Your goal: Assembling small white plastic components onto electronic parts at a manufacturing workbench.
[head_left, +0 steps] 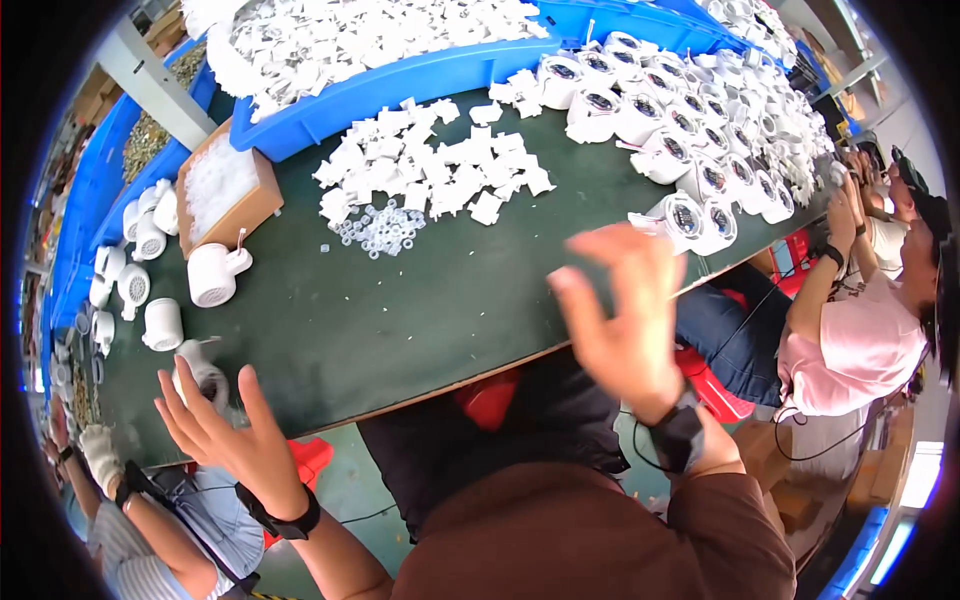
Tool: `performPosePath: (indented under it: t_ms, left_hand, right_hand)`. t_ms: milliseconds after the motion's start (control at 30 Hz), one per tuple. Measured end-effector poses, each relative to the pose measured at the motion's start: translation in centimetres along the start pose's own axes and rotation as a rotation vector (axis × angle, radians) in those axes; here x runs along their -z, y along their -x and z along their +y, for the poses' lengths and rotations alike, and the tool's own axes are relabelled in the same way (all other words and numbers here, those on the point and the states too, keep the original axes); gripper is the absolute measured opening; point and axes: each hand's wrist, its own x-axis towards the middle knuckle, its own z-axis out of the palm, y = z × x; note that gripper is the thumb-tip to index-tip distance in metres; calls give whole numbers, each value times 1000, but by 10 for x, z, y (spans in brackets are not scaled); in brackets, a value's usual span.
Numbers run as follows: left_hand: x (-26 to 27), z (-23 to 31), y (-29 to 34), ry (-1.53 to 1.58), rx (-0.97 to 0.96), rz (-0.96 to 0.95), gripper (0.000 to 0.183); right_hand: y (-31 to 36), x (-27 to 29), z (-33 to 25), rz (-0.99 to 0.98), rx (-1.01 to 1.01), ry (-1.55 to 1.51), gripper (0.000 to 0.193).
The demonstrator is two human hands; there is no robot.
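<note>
My left hand (225,430) is over the table's left front edge, fingers spread, holding nothing. Just beyond its fingertips is a blurred white plastic housing (208,382); whether they touch I cannot tell. My right hand (632,320), smeared by motion, hovers above the right front edge with thumb and fingers apart and nothing visible in it. Nearest to it are white housings with round dark-centred faces (683,215), standing in rows. A pile of small white plastic pieces (430,160) lies mid-table, with small translucent rings (383,230) in front of it.
A long blue bin (400,75) of white pieces stands at the back. Left of it, a cardboard box (265,195) holds small translucent parts. More white housings (163,325) stand at the left. People sit close by: a pink sleeve (850,335) at right, a gloved hand (101,458) at left.
</note>
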Motion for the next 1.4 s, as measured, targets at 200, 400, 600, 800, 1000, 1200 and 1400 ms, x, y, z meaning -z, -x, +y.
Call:
performPosePath:
  t_ms: [200,400,600,800,1000,1200,1400]
  left_hand:
    - [-7,54,15,300,-114,-182,54]
    - [14,108,29,789,-201,-510,39]
    - [28,124,30,1057,-231,-766,54]
    - [22,104,33,1318,175,-547,46]
    - [24,73,26,1102,52,-480,35]
    - [29,75,20,961,-111,-427,28]
    - [27,79,24,1141,102,-428,15]
  right_hand:
    - [0,56,111,-170,-102,636,83]
    - [15,35,63,-256,-103,359,77]
    - [26,-11,-32,-225,-204,-416,73]
    - [41,-39,-96,-330,-104,-767,68]
    - [26,-43,-95,-520,-147,-1118,58]
    - [3,-33,-105,-500,-232,-1176,28]
    - [19,-40,-107,-358,-307,-1194,10]
